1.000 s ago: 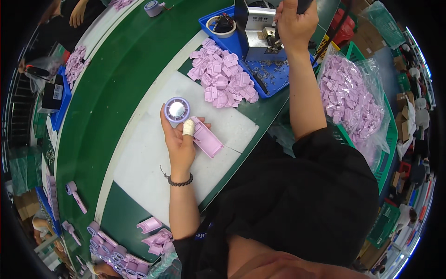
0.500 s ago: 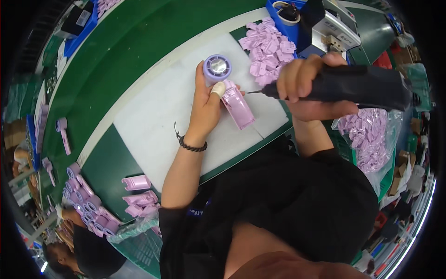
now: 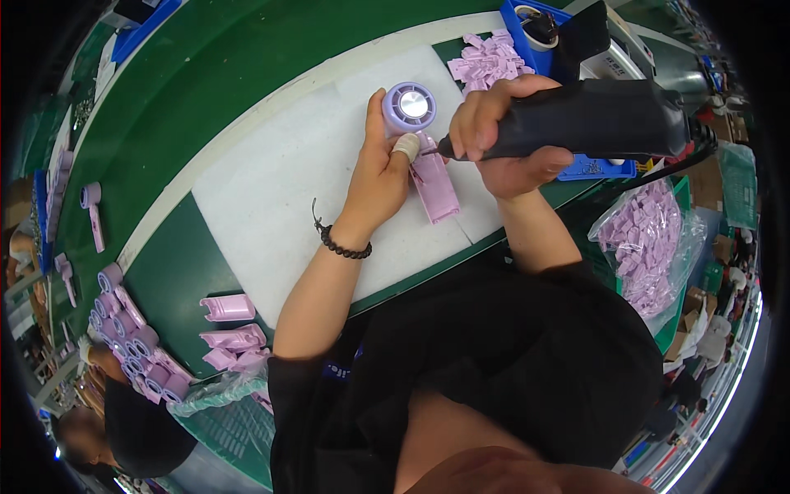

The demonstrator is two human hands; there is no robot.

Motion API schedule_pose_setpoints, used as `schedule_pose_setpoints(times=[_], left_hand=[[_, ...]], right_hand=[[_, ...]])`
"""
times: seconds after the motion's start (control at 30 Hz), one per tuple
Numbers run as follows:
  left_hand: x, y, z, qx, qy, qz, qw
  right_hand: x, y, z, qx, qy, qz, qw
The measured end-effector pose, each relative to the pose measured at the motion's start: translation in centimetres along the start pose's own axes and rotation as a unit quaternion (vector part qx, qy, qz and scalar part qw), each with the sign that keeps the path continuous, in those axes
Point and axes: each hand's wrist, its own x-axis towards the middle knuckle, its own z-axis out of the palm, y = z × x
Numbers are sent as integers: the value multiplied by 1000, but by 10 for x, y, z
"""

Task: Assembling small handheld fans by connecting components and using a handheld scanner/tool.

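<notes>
My left hand (image 3: 380, 177) is closed around a handheld fan (image 3: 411, 105) with a round purple head, a silver centre and a pink handle shell (image 3: 436, 193). A pale wrapping covers its thumb, which presses where the head meets the handle. In my right hand (image 3: 502, 136) lies a black electric screwdriver (image 3: 588, 119), held sideways. Its thin tip points left and reaches the upper part of the pink handle, beside my left thumb; whether it sits in a screw is too small to tell. Both hands are above a white mat (image 3: 280, 198).
Pink plastic parts (image 3: 487, 62) are heaped behind the mat. A blue tray (image 3: 597, 168) of small metal pieces stands by the screwdriver. A bag of pink parts (image 3: 646, 243) is at right. Left are several purple fans (image 3: 136, 342) and loose pink shells (image 3: 229, 308); a co-worker (image 3: 140, 428) sits beyond.
My right hand has brought the screwdriver left, so its tip now meets the fan's handle. My left hand and the fan appear slightly farther right and up in the picture, while the view has shifted.
</notes>
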Motion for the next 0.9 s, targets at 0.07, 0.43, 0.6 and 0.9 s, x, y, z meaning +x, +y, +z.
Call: schedule_pose_setpoints(times=[0.07,0.43,0.6,0.9], left_hand=[[-1,-2,0,-4,3,-3,1000],[5,-8,-1,-117,-7,15,993],[5,-1,-3,-142,-30,-35,989],[-3,2,-9,-128,25,66,989]], right_hand=[[1,2,4,-25,-19,11,999],[11,-6,6,2,13,95,995],[18,-48,-10,-47,99,-37,993],[-18,-88,2,-440,-164,491,734]])
